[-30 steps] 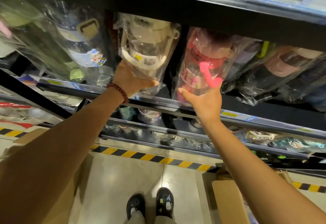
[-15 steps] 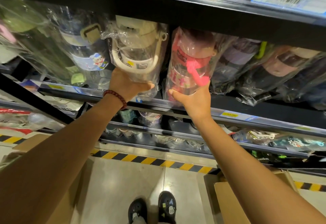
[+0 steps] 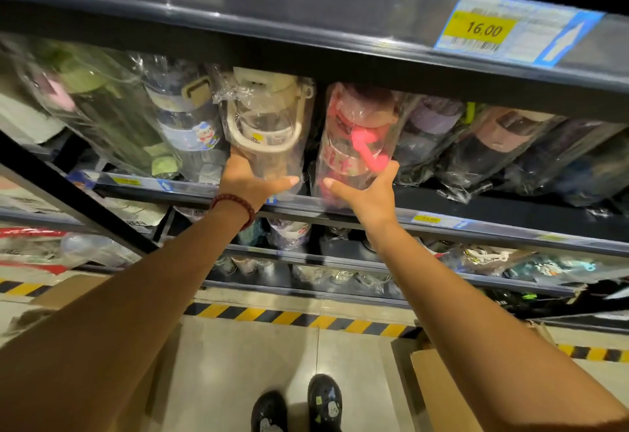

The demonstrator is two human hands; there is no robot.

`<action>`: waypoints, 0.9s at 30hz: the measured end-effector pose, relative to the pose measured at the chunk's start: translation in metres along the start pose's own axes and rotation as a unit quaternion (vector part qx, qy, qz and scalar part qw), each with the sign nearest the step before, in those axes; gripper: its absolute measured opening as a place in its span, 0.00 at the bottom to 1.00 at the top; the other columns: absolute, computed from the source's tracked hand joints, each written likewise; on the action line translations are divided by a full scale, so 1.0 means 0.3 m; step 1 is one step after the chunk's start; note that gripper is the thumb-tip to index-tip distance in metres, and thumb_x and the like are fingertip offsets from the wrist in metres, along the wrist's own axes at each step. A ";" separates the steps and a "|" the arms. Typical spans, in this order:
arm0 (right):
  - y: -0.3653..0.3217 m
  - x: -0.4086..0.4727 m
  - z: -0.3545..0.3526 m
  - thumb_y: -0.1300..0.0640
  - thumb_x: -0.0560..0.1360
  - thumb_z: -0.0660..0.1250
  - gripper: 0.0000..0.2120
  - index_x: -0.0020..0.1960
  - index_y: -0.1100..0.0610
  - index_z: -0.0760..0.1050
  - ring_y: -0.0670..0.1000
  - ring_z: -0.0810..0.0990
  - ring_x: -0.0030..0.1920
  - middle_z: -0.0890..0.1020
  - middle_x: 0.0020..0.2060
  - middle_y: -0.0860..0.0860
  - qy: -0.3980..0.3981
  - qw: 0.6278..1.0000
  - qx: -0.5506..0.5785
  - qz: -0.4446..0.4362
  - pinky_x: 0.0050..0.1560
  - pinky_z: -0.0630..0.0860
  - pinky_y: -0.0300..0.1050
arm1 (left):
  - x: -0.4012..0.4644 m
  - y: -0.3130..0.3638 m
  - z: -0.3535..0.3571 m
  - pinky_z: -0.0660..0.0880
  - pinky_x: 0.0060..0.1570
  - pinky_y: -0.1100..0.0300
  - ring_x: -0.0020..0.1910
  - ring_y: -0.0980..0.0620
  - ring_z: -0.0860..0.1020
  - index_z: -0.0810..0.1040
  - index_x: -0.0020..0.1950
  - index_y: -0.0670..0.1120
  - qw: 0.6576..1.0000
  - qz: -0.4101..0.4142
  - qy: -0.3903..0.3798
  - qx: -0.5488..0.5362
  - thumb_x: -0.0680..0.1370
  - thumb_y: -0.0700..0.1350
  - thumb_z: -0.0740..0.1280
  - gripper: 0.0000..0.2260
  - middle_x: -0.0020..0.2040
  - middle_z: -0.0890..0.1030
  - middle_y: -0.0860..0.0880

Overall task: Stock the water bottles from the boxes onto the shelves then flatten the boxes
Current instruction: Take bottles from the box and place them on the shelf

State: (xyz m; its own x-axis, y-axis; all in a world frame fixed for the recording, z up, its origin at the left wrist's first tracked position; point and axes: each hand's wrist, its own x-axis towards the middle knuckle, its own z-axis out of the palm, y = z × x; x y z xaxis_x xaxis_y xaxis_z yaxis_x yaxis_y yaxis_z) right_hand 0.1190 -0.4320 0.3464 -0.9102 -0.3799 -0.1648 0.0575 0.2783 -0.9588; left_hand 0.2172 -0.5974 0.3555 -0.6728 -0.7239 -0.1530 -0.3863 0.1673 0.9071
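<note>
A clear water bottle with a cream handle [image 3: 265, 125], wrapped in plastic, stands on the dark shelf [image 3: 476, 224]. My left hand [image 3: 248, 179], with a red bead bracelet at the wrist, grips its base from below. Beside it to the right is a clear bottle with a pink handle [image 3: 354, 138], also bagged. My right hand [image 3: 367, 193] holds that bottle's lower part, thumb on the left and fingers round the right side. Both bottles stand in a row of other bagged bottles.
More bagged bottles fill the row left [image 3: 183, 118] and right [image 3: 503, 145] and the lower shelves [image 3: 292, 234]. A price tag reading 16.00 [image 3: 483, 29] hangs on the shelf above. Cardboard boxes stand on the floor at right [image 3: 442, 390] and left [image 3: 68, 292]. My black shoes [image 3: 323, 401] are on the tiles.
Both hands have pushed their bottles a little to the left and further onto the shelf. The two bottles stand more upright and closer together than a second ago.
</note>
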 end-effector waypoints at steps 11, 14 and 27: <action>0.041 -0.354 -0.333 0.56 0.72 0.72 0.23 0.63 0.56 0.67 0.52 0.74 0.58 0.72 0.62 0.52 0.094 0.989 0.031 0.107 0.48 0.71 0.44 | -0.336 0.015 0.118 0.71 0.63 0.51 0.67 0.43 0.70 0.63 0.73 0.41 0.996 -0.049 -0.072 0.000 0.68 0.44 0.76 0.37 0.71 0.66 0.41; 0.111 -0.478 -0.489 0.60 0.72 0.72 0.16 0.57 0.57 0.70 0.54 0.75 0.56 0.75 0.56 0.53 0.142 0.978 0.035 0.149 0.46 0.72 0.41 | -0.416 0.087 0.249 0.69 0.61 0.55 0.69 0.41 0.67 0.65 0.71 0.39 0.974 -0.082 -0.212 -0.002 0.71 0.37 0.73 0.31 0.71 0.66 0.40; 0.455 -0.981 -1.235 0.61 0.71 0.73 0.18 0.58 0.61 0.71 0.54 0.74 0.50 0.75 0.50 0.55 0.367 0.884 0.106 0.267 0.51 0.73 0.50 | -0.908 0.394 1.048 0.72 0.57 0.57 0.64 0.45 0.73 0.65 0.71 0.41 0.817 0.041 -0.547 0.178 0.71 0.40 0.74 0.31 0.67 0.72 0.40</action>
State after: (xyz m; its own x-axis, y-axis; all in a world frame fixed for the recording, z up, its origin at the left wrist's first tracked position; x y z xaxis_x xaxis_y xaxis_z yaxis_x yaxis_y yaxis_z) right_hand 0.2429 0.0446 0.3499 -0.7461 0.4535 -0.4875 0.5648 0.0434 -0.8241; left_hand 0.1565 -0.1699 0.3811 -0.7925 0.2976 -0.5323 -0.3394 0.5099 0.7904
